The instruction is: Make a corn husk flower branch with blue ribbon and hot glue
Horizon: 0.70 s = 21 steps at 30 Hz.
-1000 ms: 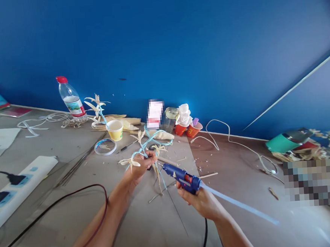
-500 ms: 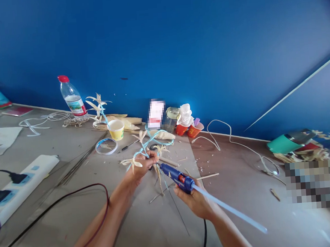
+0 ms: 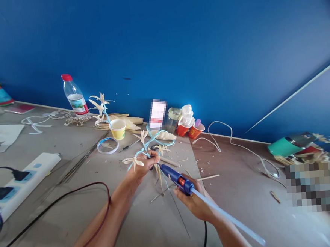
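My left hand (image 3: 142, 167) is closed round a craft branch (image 3: 151, 141) of light blue wrapped stems with pale straw flowers, held just above the table. My right hand (image 3: 194, 201) grips a blue hot glue gun (image 3: 178, 178) with a red trigger. Its nozzle points up and left and touches the branch right beside my left fingers. A long translucent glue stick (image 3: 228, 217) juts from the back of the gun toward the lower right.
On the grey table (image 3: 150, 230) stand a water bottle (image 3: 75, 96), a yellow cup (image 3: 118, 129), a tape ring (image 3: 107, 145), a second flower branch (image 3: 101, 105), a jar (image 3: 172, 119) and red cups (image 3: 192, 130). A white power strip (image 3: 22, 183) and dark cables (image 3: 74, 197) lie left.
My right hand has brought the glue gun up and left, so its nozzle now meets the branch at my left fingers. The left hand has stayed nearly still.
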Available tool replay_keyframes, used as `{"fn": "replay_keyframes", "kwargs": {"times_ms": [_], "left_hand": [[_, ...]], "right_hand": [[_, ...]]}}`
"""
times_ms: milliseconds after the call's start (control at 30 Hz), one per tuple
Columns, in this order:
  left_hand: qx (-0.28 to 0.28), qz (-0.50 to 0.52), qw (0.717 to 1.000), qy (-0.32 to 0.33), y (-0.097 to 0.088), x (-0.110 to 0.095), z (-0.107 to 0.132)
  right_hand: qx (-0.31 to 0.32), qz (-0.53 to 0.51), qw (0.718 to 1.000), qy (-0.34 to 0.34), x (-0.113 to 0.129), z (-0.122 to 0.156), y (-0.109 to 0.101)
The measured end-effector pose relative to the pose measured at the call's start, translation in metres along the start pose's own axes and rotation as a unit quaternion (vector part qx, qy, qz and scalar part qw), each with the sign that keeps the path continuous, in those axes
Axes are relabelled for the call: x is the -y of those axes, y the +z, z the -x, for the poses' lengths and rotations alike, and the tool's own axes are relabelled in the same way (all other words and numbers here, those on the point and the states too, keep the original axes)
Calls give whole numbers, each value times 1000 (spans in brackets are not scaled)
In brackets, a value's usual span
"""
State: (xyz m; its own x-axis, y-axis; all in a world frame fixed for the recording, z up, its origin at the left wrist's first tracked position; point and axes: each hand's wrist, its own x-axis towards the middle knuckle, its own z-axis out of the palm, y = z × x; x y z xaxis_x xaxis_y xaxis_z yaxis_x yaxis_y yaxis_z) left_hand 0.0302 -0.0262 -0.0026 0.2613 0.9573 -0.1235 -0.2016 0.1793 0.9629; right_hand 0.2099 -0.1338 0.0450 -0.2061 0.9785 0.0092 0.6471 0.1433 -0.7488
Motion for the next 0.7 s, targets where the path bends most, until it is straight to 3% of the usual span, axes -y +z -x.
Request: {"fn": "replay_keyframes", "kwargs": {"times_ms": [700], "left_hand": [[-24,-42,998,28,0,-2,3]], "right_hand": [[-19,50,999,10,5,0,4]]}}
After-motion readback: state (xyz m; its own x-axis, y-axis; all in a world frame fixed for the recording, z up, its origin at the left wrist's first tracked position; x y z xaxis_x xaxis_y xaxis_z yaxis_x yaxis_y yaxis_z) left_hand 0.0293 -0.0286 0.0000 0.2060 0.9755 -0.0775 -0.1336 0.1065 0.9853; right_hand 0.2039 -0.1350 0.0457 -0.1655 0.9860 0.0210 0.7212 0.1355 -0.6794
